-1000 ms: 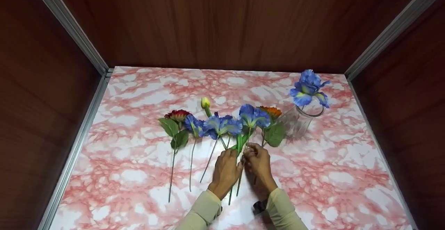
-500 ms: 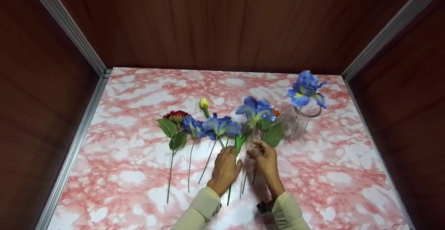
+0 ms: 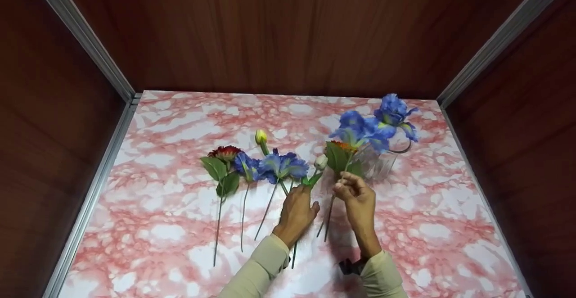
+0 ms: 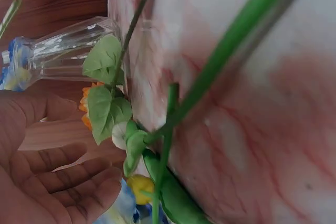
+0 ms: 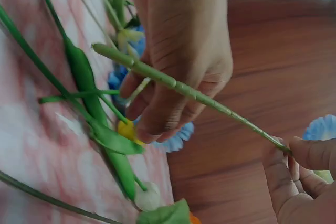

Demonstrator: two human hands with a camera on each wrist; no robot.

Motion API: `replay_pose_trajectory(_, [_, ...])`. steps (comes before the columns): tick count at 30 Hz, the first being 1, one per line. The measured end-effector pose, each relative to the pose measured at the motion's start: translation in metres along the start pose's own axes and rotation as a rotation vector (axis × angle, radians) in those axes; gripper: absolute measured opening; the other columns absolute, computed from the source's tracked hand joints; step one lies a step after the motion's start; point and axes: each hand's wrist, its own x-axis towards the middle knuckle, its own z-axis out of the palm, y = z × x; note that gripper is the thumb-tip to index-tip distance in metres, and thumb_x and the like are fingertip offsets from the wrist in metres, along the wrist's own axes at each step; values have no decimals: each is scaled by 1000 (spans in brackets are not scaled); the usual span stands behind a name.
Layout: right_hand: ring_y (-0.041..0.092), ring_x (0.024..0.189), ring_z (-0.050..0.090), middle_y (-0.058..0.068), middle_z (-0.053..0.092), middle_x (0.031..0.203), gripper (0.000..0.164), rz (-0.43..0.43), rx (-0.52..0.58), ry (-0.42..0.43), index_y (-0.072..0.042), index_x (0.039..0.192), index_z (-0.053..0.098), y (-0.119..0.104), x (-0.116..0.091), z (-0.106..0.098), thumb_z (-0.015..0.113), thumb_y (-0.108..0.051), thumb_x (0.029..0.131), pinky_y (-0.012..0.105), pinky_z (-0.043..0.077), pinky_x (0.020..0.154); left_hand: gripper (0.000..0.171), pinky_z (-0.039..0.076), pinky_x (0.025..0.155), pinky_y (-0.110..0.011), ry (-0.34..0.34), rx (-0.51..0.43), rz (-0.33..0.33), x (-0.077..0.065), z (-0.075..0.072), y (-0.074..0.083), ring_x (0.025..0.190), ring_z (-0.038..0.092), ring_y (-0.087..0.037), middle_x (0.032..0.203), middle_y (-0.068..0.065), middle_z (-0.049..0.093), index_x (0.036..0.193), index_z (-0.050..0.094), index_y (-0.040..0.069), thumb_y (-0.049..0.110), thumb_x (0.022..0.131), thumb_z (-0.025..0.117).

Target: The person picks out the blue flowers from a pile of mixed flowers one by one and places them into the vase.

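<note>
My right hand [image 3: 360, 201] pinches the stem of a blue iris [image 3: 353, 129] between thumb and fingers. The stem [image 5: 197, 95] slants across the right wrist view, lifted off the table. In the head view its bloom overlaps a second blue iris [image 3: 391, 109], which stands in a clear vase [image 4: 73, 51]. My left hand [image 3: 297, 212] hovers low over green tulip stems, fingers loosely bent with nothing between them. Just beyond it lie a white tulip [image 3: 321, 162] and its green leaves. An orange flower [image 4: 85, 108] with broad leaves lies near the vase.
On the left side of the marbled table [image 3: 157, 230] lie a red flower [image 3: 226, 152], more blue irises [image 3: 283, 166] and a yellow tulip [image 3: 261, 137]. Dark wooden panels [image 3: 279, 32] with metal edging enclose the back and sides.
My right hand has lifted the blue iris from among the lying stems and carried it right and away toward the vase, uncovering the white tulip. My left hand has barely moved.
</note>
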Motion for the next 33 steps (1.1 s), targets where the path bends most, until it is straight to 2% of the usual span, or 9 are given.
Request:
replay_pose_trajectory(6, [15, 72, 65, 15, 61, 84, 24, -43, 56, 57, 23, 107, 54, -10, 8, -11, 57, 20, 83, 32, 57, 69, 40, 51, 77, -37, -10, 4, 15, 6, 3, 9, 89, 62, -27, 100, -9, 66, 109, 66, 3, 22, 75, 77])
replay_pose_trajectory(11, [15, 71, 66, 16, 62, 83, 20, -84, 54, 93, 12, 101, 60, -14, 14, -21, 57, 20, 83, 32, 57, 67, 39, 51, 80, -36, -1, -1, 27, 12, 7, 12, 92, 62, -27, 102, -9, 66, 108, 66, 3, 22, 77, 76])
replay_pose_trajectory(16, [16, 71, 66, 14, 61, 82, 19, -126, 84, 123, 17, 101, 58, -21, 19, -29, 58, 20, 82, 29, 57, 67, 37, 51, 78, -36, -1, 4, 28, 18, 8, 15, 91, 63, -26, 100, -9, 66, 107, 66, 4, 23, 77, 77])
replay_pose_trajectory(25, [16, 73, 66, 15, 61, 88, 27, -139, 38, 159, 23, 111, 54, -26, 23, -39, 59, 17, 85, 28, 56, 66, 40, 53, 76, -36, -34, 12, 18, 21, 11, 19, 92, 63, -25, 106, -8, 65, 111, 66, 5, 26, 77, 76])
replay_pose_trajectory(33, [18, 74, 68, 11, 61, 85, 25, -148, 28, 196, 20, 109, 56, -30, 23, -44, 61, 15, 84, 26, 56, 66, 40, 52, 79, -36, -57, -11, 12, 23, 14, 19, 94, 63, -25, 104, -8, 65, 112, 66, 5, 25, 79, 75])
